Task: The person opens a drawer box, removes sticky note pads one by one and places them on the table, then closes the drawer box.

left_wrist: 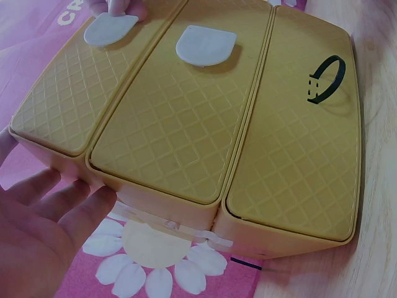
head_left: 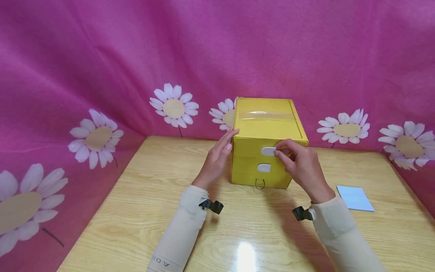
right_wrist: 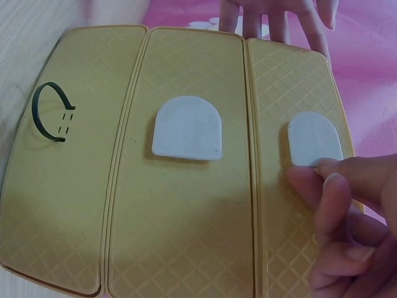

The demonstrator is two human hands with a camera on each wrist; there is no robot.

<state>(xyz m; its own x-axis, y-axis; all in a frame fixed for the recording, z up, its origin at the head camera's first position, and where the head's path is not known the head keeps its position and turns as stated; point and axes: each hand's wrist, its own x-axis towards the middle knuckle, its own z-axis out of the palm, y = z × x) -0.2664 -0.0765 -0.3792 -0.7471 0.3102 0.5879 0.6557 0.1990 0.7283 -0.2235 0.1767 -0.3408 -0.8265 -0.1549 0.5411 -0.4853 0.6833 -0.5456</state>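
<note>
Head, yellow rectangular plastic box: on the wooden table; light, stiff, I'd judge.
Left wrist, box side: my left hand spread against it.
Right wrist, upper white arched tab: my right hand pinches its straight edge, surest hold; likely slick.

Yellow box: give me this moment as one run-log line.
left hand: touching side of yellow box | right hand: pinching top white tab | lower white tab: untouched | black loop: untouched

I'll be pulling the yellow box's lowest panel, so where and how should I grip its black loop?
Probably best pinched at the outer curve of the black loop, coming from the front: it arches out from the lowest panel, leaving an open gap.
</note>
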